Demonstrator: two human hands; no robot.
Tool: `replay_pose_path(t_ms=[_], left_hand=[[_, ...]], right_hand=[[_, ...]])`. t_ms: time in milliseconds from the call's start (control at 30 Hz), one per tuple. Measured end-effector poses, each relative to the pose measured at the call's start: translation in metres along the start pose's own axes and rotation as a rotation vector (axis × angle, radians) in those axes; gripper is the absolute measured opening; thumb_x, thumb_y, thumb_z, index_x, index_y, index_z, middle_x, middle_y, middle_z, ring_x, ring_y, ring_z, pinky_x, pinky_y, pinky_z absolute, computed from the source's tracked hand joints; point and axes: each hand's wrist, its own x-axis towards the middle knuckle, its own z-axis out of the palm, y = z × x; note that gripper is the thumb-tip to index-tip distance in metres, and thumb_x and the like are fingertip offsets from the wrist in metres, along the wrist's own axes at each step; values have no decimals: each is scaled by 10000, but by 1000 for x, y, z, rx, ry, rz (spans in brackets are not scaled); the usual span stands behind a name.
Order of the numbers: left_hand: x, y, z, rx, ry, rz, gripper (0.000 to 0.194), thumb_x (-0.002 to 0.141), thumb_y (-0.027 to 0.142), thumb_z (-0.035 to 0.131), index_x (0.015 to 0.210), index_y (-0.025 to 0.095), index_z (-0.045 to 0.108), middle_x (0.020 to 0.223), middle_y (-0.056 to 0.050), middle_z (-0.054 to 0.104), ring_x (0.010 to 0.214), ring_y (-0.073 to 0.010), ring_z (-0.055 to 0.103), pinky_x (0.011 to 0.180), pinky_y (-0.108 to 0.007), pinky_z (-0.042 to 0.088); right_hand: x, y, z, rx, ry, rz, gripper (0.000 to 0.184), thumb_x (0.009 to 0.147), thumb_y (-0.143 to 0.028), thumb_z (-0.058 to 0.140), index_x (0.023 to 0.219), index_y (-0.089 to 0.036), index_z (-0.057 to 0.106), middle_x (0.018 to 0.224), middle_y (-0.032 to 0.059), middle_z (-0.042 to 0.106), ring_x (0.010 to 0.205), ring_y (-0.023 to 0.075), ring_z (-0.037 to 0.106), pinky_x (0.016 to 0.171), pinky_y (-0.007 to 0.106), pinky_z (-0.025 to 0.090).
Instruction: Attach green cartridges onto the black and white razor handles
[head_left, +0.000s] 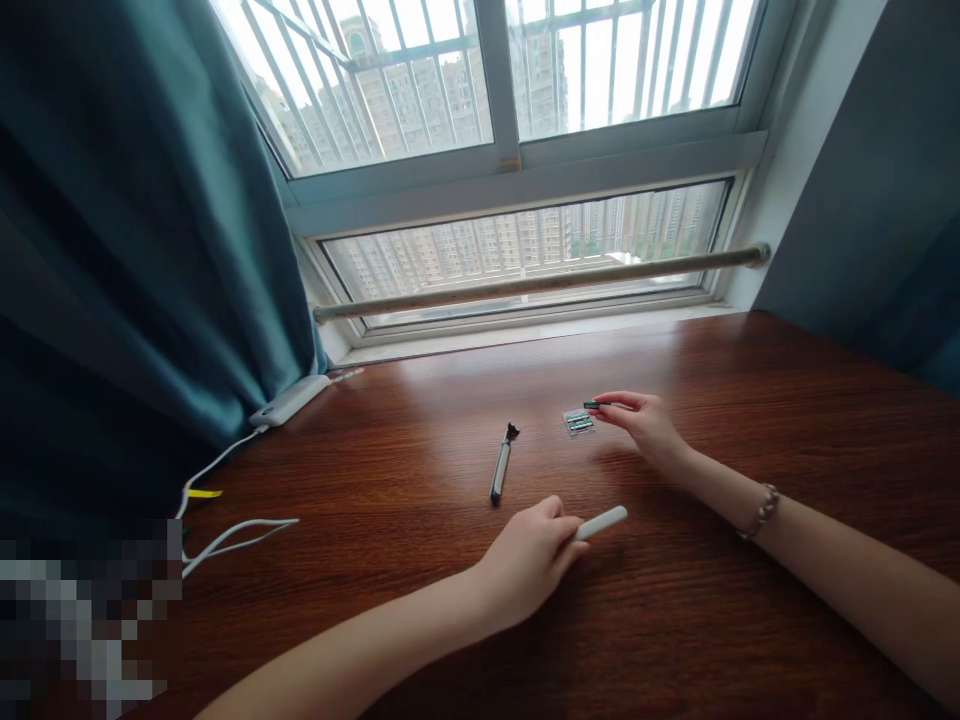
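Note:
My left hand (529,560) is closed around a slim white stick (604,523) with a rounded end, which points to the right; its other end is hidden in my fingers. My right hand (645,425) pinches a small, narrow dark green strip (595,405) between thumb and fingertips. Just below that strip, a small clear plastic tray (568,428) lies on the table, holding green and silver pieces that look like razor cartridges. A razor (501,470) with a grey and black handle rests to the left of the tray, its dark head pointing away from me.
The brown wooden table (405,440) reaches to the window sill. At its left edge lie a white power strip (291,402), a white cable loop (247,525) and a yellow strip (205,493). A blue curtain (165,200) hangs on the left. A horizontal bar (540,282) crosses the window.

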Motion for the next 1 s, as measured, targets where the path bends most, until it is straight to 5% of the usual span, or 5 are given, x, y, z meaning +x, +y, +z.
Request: replay_pose_path(t_ms=[367, 800, 1000], left_hand=[[30, 21, 24, 480, -2, 249, 233, 851, 286, 381, 969, 138, 518, 867, -76, 489, 808, -183, 439, 693, -301, 394], [31, 3, 32, 546, 97, 386, 276, 866, 316, 351, 1062, 164, 473, 852, -54, 520, 792, -171, 462, 686, -308, 389], [30, 8, 20, 335, 129, 372, 391, 821, 428, 409, 1094, 154, 467, 931, -82, 542, 906, -196, 475, 788, -346, 415]], right_hand=[[3, -4, -2, -27, -19, 73, 282, 615, -290, 699, 841, -138, 625, 747, 56, 665, 746, 187, 631, 827, 369, 474], [9, 2, -10, -87, -29, 119, 269, 627, -354, 668, 770, -134, 606, 764, 72, 657, 763, 201, 632, 783, 346, 489], [11, -6, -17, -251, -14, 88, 286, 634, -365, 652, 814, -144, 622, 815, 69, 636, 713, 178, 616, 627, 283, 491]])
